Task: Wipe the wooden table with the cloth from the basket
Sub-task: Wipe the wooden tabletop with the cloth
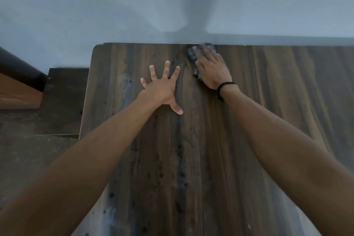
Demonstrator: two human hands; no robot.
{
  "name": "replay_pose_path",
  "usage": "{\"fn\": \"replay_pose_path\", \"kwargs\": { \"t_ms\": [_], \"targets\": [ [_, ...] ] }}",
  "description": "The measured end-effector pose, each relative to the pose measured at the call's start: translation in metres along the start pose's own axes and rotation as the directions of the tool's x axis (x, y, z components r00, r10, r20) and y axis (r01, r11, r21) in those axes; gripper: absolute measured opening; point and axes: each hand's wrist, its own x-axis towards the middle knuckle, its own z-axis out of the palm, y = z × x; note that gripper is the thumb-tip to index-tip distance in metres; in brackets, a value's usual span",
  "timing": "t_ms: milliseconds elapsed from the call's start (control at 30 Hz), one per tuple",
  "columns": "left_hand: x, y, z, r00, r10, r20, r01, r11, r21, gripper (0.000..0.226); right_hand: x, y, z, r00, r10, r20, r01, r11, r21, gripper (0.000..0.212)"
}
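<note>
The dark wooden table (268, 101) fills most of the view, its far edge against the wall. My right hand (210, 69) lies flat on a dark grey cloth (191, 56) near the table's far edge, fingers straight and pressing it down; most of the cloth is hidden under the hand. My left hand (162, 88) rests flat on the bare wood to the left of it, fingers spread wide. The basket is not in view.
A pale wall (172, 5) runs right behind the table's far edge. To the left lie a dark floor (38, 149) and a brown and black piece of furniture (17, 82). The table's left edge (86, 101) is close to my left arm.
</note>
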Motion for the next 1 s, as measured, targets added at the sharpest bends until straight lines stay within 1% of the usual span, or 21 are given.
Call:
{"fn": "replay_pose_path", "kwargs": {
  "t_ms": [67,100,167,200,233,300,333,400,433,467,500,533,567,600,700,733,800,833,933,967,1000],
  "targets": [
    [0.0,0.0,0.0,1.0,0.003,0.005,-0.003,1.0,0.001,0.156,-0.002,-0.001,0.002,0.965,0.243,-0.095,-0.239,0.97,0.047,0.054],
    [-0.001,0.001,0.0,1.0,0.002,0.002,-0.002,1.0,0.0,0.156,-0.005,-0.006,0.004,0.962,0.257,-0.093,-0.253,0.966,0.049,0.054],
    [-0.002,0.001,0.0,1.0,0.003,-0.005,-0.003,1.0,0.002,0.156,-0.019,-0.014,0.01,0.996,0.081,-0.038,-0.081,0.997,0.009,0.054],
    [-0.001,0.0,-0.001,1.0,0.003,-0.006,-0.003,1.0,0.004,0.156,-0.025,-0.014,0.013,0.999,0.023,-0.039,-0.023,1.0,0.007,0.053],
    [0.0,-0.002,-0.001,1.0,-0.002,-0.002,0.002,1.0,0.001,0.155,-0.03,-0.01,0.014,0.996,0.052,-0.072,-0.051,0.999,0.018,0.053],
    [0.001,-0.003,-0.001,1.0,-0.008,-0.004,0.008,1.0,0.002,0.155,-0.042,-0.009,0.015,0.962,0.236,-0.134,-0.23,0.971,0.06,0.053],
    [0.001,-0.004,-0.004,1.0,-0.008,-0.005,0.008,1.0,0.007,0.155,-0.046,-0.014,0.018,0.966,0.225,-0.131,-0.219,0.974,0.057,0.053],
    [-0.007,0.016,0.004,0.999,0.036,-0.001,-0.036,0.999,0.011,0.155,-0.082,-0.007,0.013,0.997,0.029,-0.068,-0.03,1.0,-0.009,0.053],
    [-0.006,0.013,0.004,0.999,0.042,-0.018,-0.042,0.999,0.008,0.155,-0.085,-0.003,0.014,0.998,-0.042,-0.039,0.041,0.999,-0.013,0.052],
    [-0.007,0.012,0.004,0.999,0.033,-0.029,-0.033,0.999,0.006,0.155,-0.088,0.001,0.014,0.999,-0.014,-0.051,0.015,1.0,0.001,0.052],
    [-0.006,0.008,0.003,0.999,0.022,-0.028,-0.022,1.0,0.007,0.154,-0.088,0.001,0.015,0.991,0.096,-0.097,-0.094,0.995,0.02,0.052],
    [-0.004,0.004,0.003,1.0,0.014,-0.024,-0.014,1.0,0.009,0.154,-0.087,-0.004,0.018,0.964,0.224,-0.141,-0.22,0.974,0.046,0.052],
    [-0.003,0.0,0.002,1.0,0.007,-0.024,-0.007,1.0,0.007,0.154,-0.086,-0.011,0.022,0.938,0.305,-0.163,-0.298,0.952,0.065,0.053],
    [-0.003,-0.002,0.001,1.0,0.005,-0.026,-0.005,1.0,0.006,0.154,-0.087,-0.019,0.025,0.94,0.3,-0.164,-0.294,0.954,0.061,0.053],
    [-0.005,0.0,0.001,1.0,0.012,-0.028,-0.012,1.0,0.017,0.154,-0.1,-0.015,0.024,0.99,0.11,-0.087,-0.107,0.994,0.032,0.052],
    [-0.004,0.0,0.001,0.999,0.013,-0.031,-0.012,1.0,0.018,0.154,-0.105,-0.011,0.023,0.987,0.129,-0.094,-0.127,0.991,0.029,0.052],
    [-0.003,-0.001,0.0,0.999,0.014,-0.031,-0.013,1.0,0.021,0.155,-0.115,-0.012,0.027,0.961,0.239,-0.14,-0.237,0.971,0.027,0.052],
    [-0.003,0.0,0.0,0.999,0.017,-0.03,-0.017,1.0,0.022,0.155,-0.122,-0.016,0.031,0.963,0.229,-0.145,-0.229,0.973,0.015,0.052],
    [-0.003,-0.001,0.003,0.998,0.03,-0.051,-0.029,0.999,0.029,0.154,-0.138,-0.014,0.034,0.999,0.006,-0.048,-0.008,0.999,-0.036,0.053],
    [-0.004,-0.003,0.004,0.997,0.044,-0.061,-0.042,0.998,0.036,0.153,-0.139,-0.01,0.032,0.998,0.021,-0.056,-0.024,0.999,-0.039,0.053],
    [-0.004,-0.006,0.005,0.996,0.059,-0.071,-0.056,0.998,0.039,0.151,-0.139,-0.009,0.031,0.991,0.093,-0.095,-0.096,0.995,-0.028,0.053]
  ]
}}
